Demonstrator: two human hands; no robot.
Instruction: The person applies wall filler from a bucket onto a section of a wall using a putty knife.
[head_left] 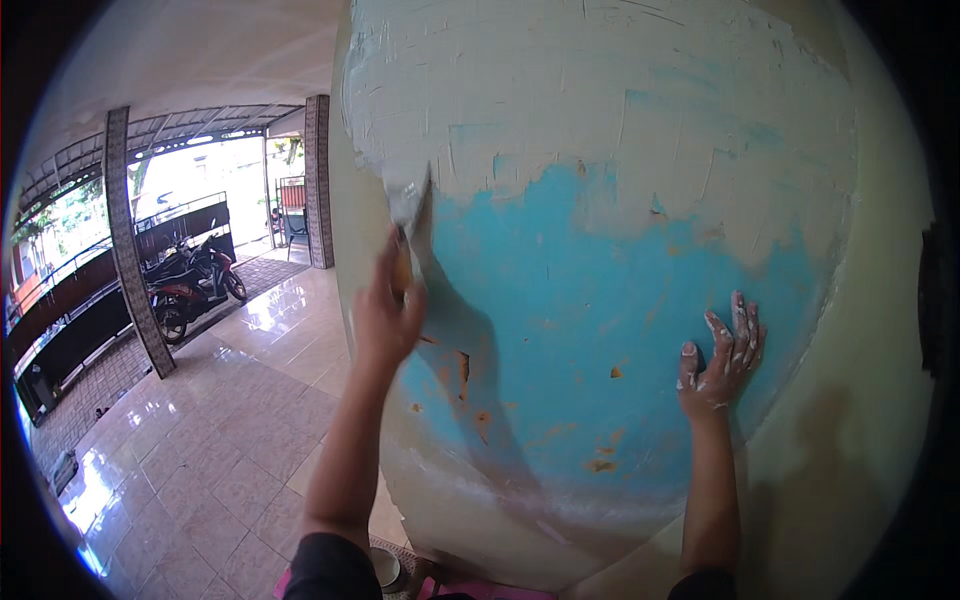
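My left hand [388,315] is wrapped round the handle of a putty knife [405,203], its wide blade pointing up against the left edge of the wall [560,290]. Pale filler covers the wall's upper part in rough strokes, with a ragged lower border. Below that, bare turquoise paint shows, with chipped brownish spots. My right hand [722,355], smeared with white filler, rests on the turquoise area at the right with its fingers spread. Whether its palm presses the wall is hidden.
At the bottom edge, beside my left arm, is a round pale container [385,566] with something pink nearby. To the left extend a glossy tiled floor [220,420], a tiled pillar [135,240], a parked motorcycle [195,285] and a dark gate [70,345].
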